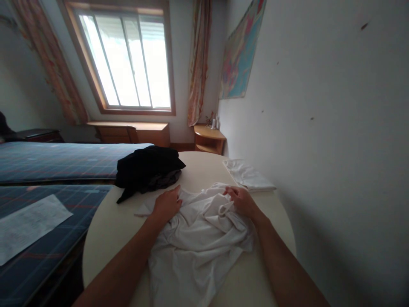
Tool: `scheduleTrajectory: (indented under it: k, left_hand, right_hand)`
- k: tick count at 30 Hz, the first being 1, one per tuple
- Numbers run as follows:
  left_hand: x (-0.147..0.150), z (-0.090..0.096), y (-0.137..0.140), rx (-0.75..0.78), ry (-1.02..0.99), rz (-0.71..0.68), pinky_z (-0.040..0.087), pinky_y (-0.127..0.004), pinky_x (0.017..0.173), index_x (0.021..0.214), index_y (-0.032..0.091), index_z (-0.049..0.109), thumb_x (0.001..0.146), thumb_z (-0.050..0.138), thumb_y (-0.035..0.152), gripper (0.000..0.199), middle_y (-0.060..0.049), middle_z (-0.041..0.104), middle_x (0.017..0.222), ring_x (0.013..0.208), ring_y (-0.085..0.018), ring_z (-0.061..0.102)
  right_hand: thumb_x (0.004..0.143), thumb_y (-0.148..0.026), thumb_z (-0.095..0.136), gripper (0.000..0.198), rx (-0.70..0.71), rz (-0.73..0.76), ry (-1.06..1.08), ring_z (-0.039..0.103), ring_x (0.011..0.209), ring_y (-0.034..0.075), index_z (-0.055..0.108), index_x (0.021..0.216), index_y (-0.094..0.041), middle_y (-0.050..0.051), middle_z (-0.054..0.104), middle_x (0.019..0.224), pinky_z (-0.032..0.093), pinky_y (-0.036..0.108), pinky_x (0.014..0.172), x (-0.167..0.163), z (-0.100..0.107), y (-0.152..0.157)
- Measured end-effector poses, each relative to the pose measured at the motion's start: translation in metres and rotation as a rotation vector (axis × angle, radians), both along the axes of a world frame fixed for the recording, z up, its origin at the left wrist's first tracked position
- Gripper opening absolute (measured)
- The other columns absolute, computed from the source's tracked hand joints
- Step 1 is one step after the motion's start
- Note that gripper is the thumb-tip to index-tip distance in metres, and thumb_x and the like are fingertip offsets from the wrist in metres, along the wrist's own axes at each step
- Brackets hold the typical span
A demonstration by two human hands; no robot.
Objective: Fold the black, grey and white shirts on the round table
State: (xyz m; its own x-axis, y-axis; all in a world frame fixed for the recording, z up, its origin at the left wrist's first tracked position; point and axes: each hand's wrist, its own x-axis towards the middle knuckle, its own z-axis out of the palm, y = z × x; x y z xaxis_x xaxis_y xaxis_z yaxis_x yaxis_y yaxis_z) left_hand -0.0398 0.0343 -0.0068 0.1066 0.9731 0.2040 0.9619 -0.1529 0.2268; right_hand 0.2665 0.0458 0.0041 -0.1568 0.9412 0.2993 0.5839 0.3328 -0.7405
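Observation:
A crumpled white T-shirt lies across the round table, its neckline at the far side and its lower part hanging toward me. My left hand is closed on the cloth beside the neckline, with a sleeve corner sticking out to its left. On the other side of the neckline, my right hand pinches the fabric between bent fingers. Folds bunch up between both hands, and a small twisted loop of cloth stands up near the right one. The fingertips are partly hidden in the shirt.
A pile of black clothes sits at the table's back left. Folded white cloth lies at the back right, near the wall. The cream round table borders a bed with a plaid mattress and a paper sheet.

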Motion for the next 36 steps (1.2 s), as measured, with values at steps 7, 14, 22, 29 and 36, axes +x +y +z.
scheduleTrajectory:
  k: [7,14,22,29,36]
  left_hand:
    - [0.008,0.006,-0.007,0.032,0.003,-0.169,0.045,-0.035,0.091,0.096,0.021,0.071,0.08,0.054,0.01,0.026,-0.01,0.072,0.106,0.105,-0.026,0.064]
    - [0.018,0.008,-0.014,0.025,-0.061,-0.207,0.045,-0.033,0.083,0.091,0.02,0.068,0.089,0.059,0.035,0.018,-0.007,0.073,0.094,0.092,-0.024,0.066]
    - [0.019,0.009,-0.013,0.03,-0.108,-0.185,0.044,-0.031,0.076,0.086,0.019,0.065,0.095,0.051,0.04,0.027,-0.007,0.071,0.093,0.086,-0.021,0.066]
    - [0.009,0.006,-0.007,-0.029,-0.15,-0.096,0.045,-0.029,0.076,0.115,0.021,0.061,0.086,0.061,0.026,0.029,-0.004,0.072,0.099,0.091,-0.021,0.067]
    - [0.006,0.009,0.0,0.31,-0.253,-0.055,0.047,-0.032,0.089,0.095,0.02,0.066,0.093,0.048,0.024,0.018,-0.007,0.069,0.099,0.098,-0.023,0.063]
  right_hand:
    - [0.088,-0.031,0.058,0.049,0.034,0.071,-0.231,0.067,0.089,0.02,0.058,0.135,-0.016,0.01,0.073,0.102,0.05,0.032,0.083,-0.013,-0.012,0.002]
    - [0.101,-0.037,0.036,0.049,-0.088,-0.135,-0.431,0.062,0.12,0.026,0.052,0.141,-0.013,0.019,0.063,0.134,0.044,0.035,0.1,-0.013,-0.014,0.003]
    - [0.091,-0.035,0.052,0.023,-0.051,-0.218,-0.483,0.069,0.086,0.023,0.066,0.101,-0.02,0.009,0.074,0.09,0.045,0.029,0.073,-0.015,-0.011,-0.002]
    - [0.083,-0.027,0.051,0.013,0.257,-0.077,-0.099,0.062,0.082,0.019,0.053,0.095,-0.022,0.003,0.065,0.088,0.045,0.028,0.076,-0.009,-0.013,0.007]
    - [0.08,-0.03,0.054,0.011,0.306,-0.168,-0.097,0.06,0.082,0.021,0.053,0.088,-0.022,0.003,0.063,0.086,0.046,0.032,0.078,-0.002,-0.013,0.011]
